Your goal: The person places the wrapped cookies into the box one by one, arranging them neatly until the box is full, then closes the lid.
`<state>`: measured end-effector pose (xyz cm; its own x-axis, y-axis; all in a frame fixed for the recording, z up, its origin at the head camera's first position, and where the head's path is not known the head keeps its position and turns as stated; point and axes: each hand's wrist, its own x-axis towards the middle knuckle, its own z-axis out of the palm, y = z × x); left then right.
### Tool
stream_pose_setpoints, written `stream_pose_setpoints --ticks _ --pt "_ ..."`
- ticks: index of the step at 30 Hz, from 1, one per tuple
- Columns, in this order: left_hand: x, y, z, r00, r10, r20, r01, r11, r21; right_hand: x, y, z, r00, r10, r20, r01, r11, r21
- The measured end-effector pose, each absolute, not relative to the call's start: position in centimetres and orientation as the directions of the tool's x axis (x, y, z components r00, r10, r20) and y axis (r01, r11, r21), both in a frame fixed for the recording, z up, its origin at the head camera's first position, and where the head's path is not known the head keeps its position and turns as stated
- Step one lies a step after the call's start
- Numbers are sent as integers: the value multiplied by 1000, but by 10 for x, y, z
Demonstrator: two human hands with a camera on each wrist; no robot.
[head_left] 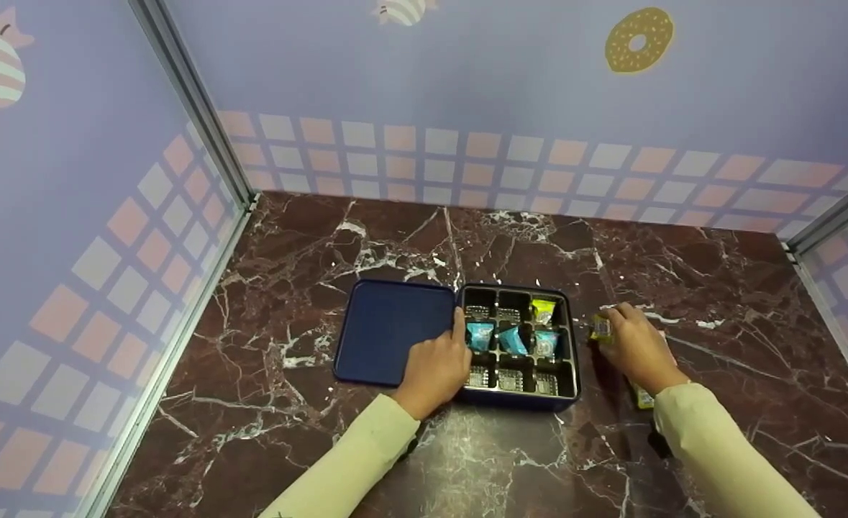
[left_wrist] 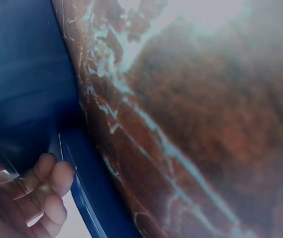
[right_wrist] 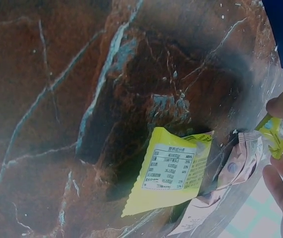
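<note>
A dark blue tin box (head_left: 517,400) with a compartment insert stands on the table, its lid (head_left: 398,331) spread flat to the left. Three blue-wrapped candies (head_left: 513,341) fill its middle row, and a yellow-wrapped candy (head_left: 543,311) sits in the far right compartment. My left hand (head_left: 438,367) holds the box's left edge beside the lid, index finger straight along the rim, the other fingers curled. Right of the box, my right hand (head_left: 636,349) pinches a small yellow-wrapped candy (right_wrist: 278,134) between thumb and fingers, above the table.
Below my right hand lie a yellow packet (right_wrist: 169,168) with printed text and a pink packet (right_wrist: 241,161), partly hidden by the hand in the head view. The marbled table (head_left: 308,446) is bounded by a back wall (head_left: 467,86) and side walls.
</note>
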<state>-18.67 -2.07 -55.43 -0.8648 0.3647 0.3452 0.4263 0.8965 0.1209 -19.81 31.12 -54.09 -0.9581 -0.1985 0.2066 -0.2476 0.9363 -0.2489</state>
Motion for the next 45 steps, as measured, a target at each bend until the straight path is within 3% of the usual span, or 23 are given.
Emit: stream_pose_setpoints --ticks 45 --pt "-187 -20 -553 -877 370 307 422 898 123 -198 307 -525 -952 -188 242 -251 932 -261"
